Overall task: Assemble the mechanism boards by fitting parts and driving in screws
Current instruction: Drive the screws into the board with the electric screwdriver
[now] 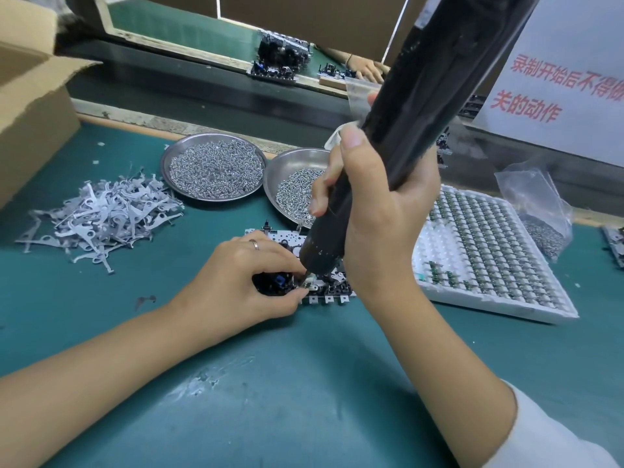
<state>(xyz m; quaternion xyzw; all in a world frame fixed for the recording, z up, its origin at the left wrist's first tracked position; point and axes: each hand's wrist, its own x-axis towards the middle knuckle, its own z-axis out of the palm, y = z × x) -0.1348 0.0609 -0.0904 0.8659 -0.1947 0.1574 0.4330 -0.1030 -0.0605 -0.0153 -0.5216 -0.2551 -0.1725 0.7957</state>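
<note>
Two hands are working: left hand (243, 275), at nine o'clock of the grey metal mechanism board (324, 292) on the green mat (287, 383), is pinching a small part; right hand (368, 211) is gripping the black electric screwdriver (398, 130). Keeping the bit square should seat the screw cleanly.

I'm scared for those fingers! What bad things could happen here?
The electric screwdriver tip comes down right beside the left hand fingertips on the mechanism board, so a slip could poke them. The right hand sits close to the dish of screws, so its arm might knock it and spill some.
</note>
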